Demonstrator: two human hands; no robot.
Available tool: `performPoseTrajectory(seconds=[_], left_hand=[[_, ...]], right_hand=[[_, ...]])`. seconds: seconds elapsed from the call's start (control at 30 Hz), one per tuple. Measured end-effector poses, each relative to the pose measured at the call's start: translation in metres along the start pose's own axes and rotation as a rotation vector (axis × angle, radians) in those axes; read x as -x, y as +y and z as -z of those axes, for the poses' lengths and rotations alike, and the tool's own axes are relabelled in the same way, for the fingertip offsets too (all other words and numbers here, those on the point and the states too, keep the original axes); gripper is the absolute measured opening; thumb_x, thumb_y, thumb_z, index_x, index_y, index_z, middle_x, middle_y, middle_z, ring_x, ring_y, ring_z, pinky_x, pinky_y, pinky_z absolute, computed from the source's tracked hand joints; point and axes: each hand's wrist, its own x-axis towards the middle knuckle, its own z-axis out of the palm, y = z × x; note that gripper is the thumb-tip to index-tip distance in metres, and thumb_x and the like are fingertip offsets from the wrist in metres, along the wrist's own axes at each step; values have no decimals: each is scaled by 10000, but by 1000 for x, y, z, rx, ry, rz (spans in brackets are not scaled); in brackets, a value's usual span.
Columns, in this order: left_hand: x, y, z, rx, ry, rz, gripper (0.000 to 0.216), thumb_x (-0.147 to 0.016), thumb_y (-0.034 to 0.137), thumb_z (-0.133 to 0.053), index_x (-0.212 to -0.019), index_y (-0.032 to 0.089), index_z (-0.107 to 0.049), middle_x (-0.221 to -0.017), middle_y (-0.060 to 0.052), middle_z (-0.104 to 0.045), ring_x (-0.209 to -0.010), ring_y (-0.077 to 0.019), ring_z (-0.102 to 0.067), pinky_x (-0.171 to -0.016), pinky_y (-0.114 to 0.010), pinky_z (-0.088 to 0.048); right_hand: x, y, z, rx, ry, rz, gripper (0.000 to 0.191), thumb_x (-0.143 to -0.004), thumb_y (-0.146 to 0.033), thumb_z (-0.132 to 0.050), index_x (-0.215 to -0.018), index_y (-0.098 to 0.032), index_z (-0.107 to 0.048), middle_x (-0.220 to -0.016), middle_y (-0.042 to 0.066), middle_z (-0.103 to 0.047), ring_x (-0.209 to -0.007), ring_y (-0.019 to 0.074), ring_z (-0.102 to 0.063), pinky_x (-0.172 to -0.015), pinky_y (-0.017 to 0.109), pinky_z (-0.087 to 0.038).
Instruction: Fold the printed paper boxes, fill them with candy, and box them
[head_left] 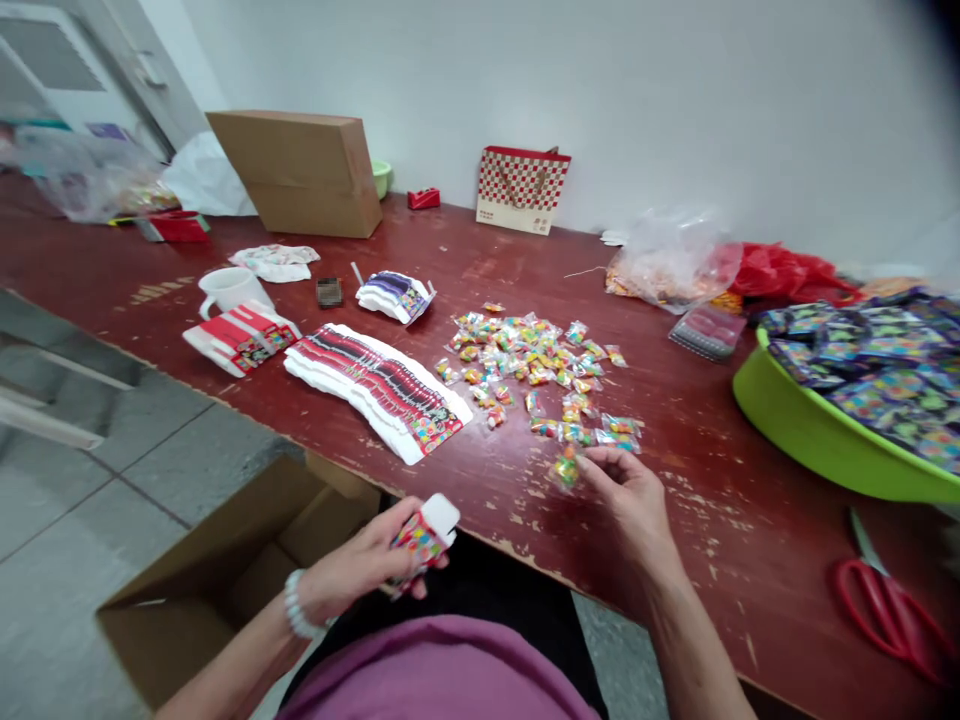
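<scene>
My left hand [375,555] is closed around a small printed candy box [421,540], its white top flap raised, just off the table's front edge. Between thumb and fingers of my right hand [626,500] is a small clear packet of colourful candy [567,467], held low over the table. Past that hand lies a loose heap of similar candy packets [532,350], with several in a short row at its near side. To the left, a long overlapping row of flat red-and-white boxes [375,385] reaches along the table, beside a smaller red-and-white stack [244,335].
A green basin [810,435] full of dark packets stands at right, with red-handled scissors [892,610] before it. An opened carton [202,570] sits below the table edge. Farther back are a cardboard box [300,180], a checked paper bag [523,190] and a white mug [234,290].
</scene>
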Motion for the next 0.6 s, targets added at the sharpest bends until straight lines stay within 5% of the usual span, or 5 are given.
performPoseTrajectory(seconds=[0.1, 0.23, 0.33, 0.43, 0.6], left_hand=[[-14, 8, -25, 87, 6, -132, 312, -777, 244, -622, -1062, 197, -505, -934, -45, -634, -660, -120, -609, -623, -231, -450], [-17, 11, -45, 141, 17, -196, 344, -760, 166, -595, -1088, 211, -503, -893, -8, -606, -622, -100, -581, -602, -230, -460], [-16, 10, -49, 183, 76, -249, 344, -749, 152, -618, -1074, 209, -519, -851, 12, -590, -599, -96, -575, -583, -225, -461], [-18, 9, -49, 315, 150, -283, 274, -828, 316, -621, -1060, 187, -556, -830, -5, -607, -576, -107, -581, -543, -224, -462], [-26, 7, -52, 609, 211, -186, 511, -906, 569, -426, -1054, 121, -621, -707, -52, -648, -465, -149, -590, -448, -263, -483]], right_hand=[[34, -29, -40, -253, -154, -13, 311, -740, -443, -765, -845, -183, -631, -782, 33, -680, -696, 178, -637, -646, 288, -522], [66, -42, -75, -168, -203, 68, 203, -815, -383, -711, -850, -192, -651, -758, 30, -665, -645, 167, -612, -586, 272, -497], [73, -43, -75, -31, -298, 254, 124, -867, -321, -657, -805, -214, -668, -774, 35, -663, -714, 187, -619, -672, 310, -502], [73, -45, -65, 24, -369, 405, 144, -919, -305, -579, -889, -247, -707, -1012, 78, -643, -968, 235, -604, -840, 371, -492], [77, -42, -66, -56, -292, 327, 132, -881, -294, -642, -1006, -255, -664, -1133, 78, -582, -1053, 234, -582, -842, 332, -499]])
